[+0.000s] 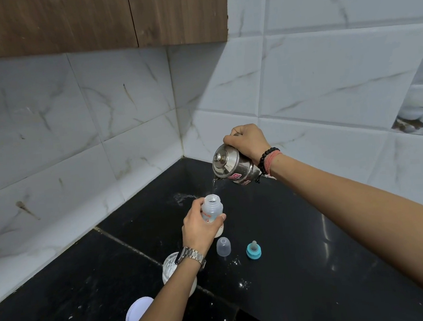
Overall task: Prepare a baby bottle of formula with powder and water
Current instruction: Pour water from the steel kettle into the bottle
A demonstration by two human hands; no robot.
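Black speckled stone counter (276,244) below both hands. Steel lidded kettle (231,165) tipped spout-down, right hand (246,142) curled round its handle — thin water stream falling into mouth of bottle. Open white powder jar (172,268) under left wrist; its round white lid (138,311) nearer camera. Clear plastic baby bottle (212,212) upright, left hand (201,229) wrapped round it. Clear dome cap (223,246) just right of left wrist — teal ring with teat (254,250) further right.

black counter (289,243), teal nipple ring (253,252), steel kettle (231,166).
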